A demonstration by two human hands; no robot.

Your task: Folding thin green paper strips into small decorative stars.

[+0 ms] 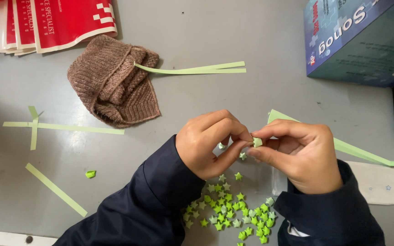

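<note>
My left hand [210, 143] and my right hand [299, 152] meet above the grey table [261, 100], both pinching a small pale green folded paper piece [257, 142] between thumb and fingertips. A long pale green paper strip [356, 152] trails from behind my right hand toward the right. Below the hands lies a pile of several tiny green paper stars [233, 212], with a few loose stars [238, 176] just under my fingers. Both arms wear dark navy sleeves.
A brown knitted cloth [112, 84] lies at upper left, with green paper strips [192, 69] beside it. More strips [64, 128] and a small green scrap [90, 174] lie at left. Red printed packets [51, 20] sit top left, a blue box [356, 38] top right.
</note>
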